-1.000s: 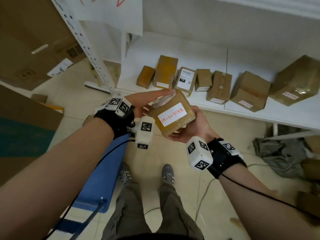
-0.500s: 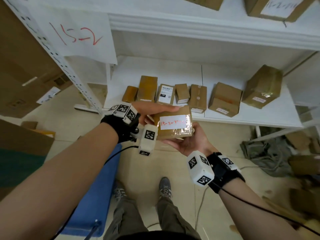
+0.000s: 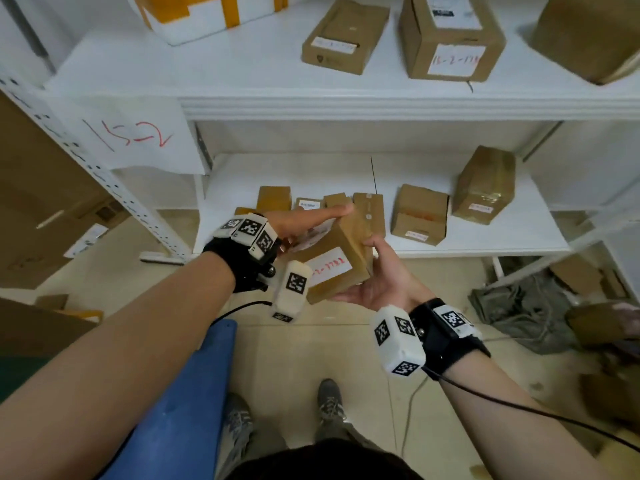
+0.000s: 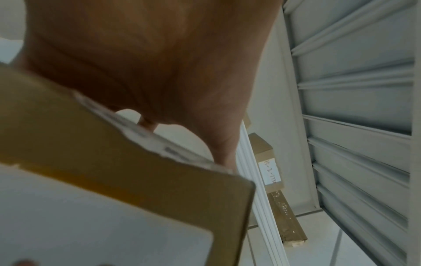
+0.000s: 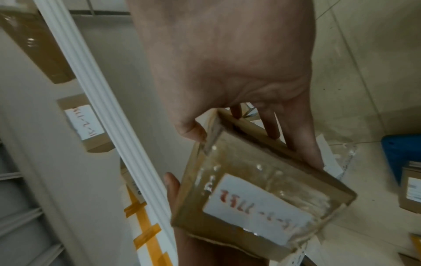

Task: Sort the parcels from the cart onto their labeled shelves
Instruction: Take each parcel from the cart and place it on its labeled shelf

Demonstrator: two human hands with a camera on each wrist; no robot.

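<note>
Parcel (image 3: 341, 265) rests in the cupped right hand (image 3: 377, 282), label (image 3: 327, 268) turned up, likely for reading; left hand (image 3: 304, 223) lies flat on top, steadying it, shelf (image 3: 485, 237) just ahead.

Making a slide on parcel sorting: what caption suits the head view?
The right hand grips a taped, red-labelled cardboard parcel, the left hand resting on top, facing white shelves signed 15-2.

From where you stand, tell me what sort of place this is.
Probably a parcel sorting or storage room: white metal shelving, taped cardboard parcels with handwritten codes on its shelves, and a paper sign reading 15-2 in red, hung on the upright.
</note>
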